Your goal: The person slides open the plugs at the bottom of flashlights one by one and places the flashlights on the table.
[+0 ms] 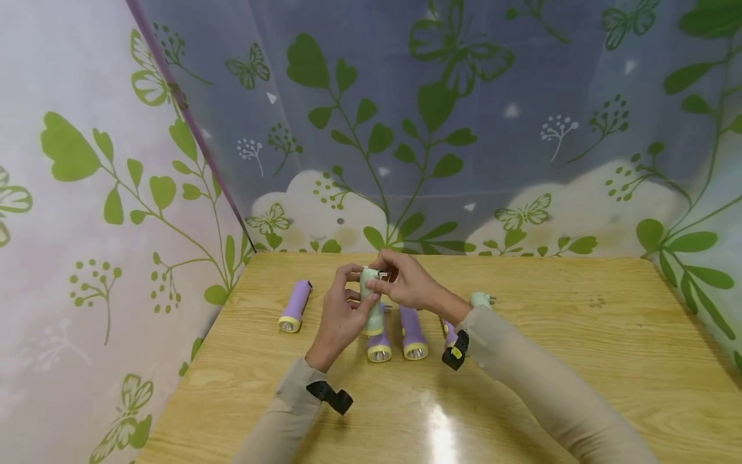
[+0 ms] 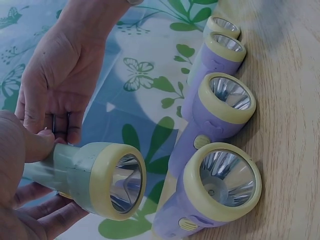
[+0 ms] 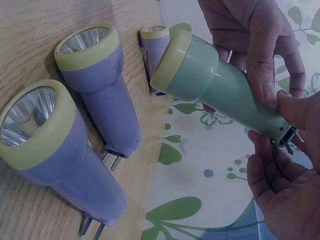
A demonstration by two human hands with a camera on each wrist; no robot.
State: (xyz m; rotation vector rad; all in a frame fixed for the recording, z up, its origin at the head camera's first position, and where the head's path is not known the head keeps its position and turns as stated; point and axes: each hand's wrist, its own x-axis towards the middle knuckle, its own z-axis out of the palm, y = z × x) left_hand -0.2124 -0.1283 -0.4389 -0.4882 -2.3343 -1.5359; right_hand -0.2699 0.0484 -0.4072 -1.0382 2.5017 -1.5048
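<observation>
A pale green flashlight (image 1: 375, 322) with a yellow rim is held up over the table, its lens end low and its tail up. My left hand (image 1: 341, 317) grips its body between thumb and fingers. At the tail end, my right hand (image 1: 410, 283) pinches around the fold-out plug prongs (image 3: 287, 142), which stick out of the casing. In the left wrist view the flashlight's lens (image 2: 126, 184) faces the camera. Right under the hands lie two purple flashlights (image 1: 410, 322), lenses toward me, with metal prongs out at their tails in the right wrist view.
Another purple flashlight (image 1: 297, 299) lies to the left on the wooden table (image 1: 580, 361). Right of the hands, a further purple flashlight (image 1: 449, 332) and a second green flashlight (image 1: 480, 298) with prongs out are partly covered by the right forearm. A leaf-patterned cloth (image 1: 371, 129) hangs behind.
</observation>
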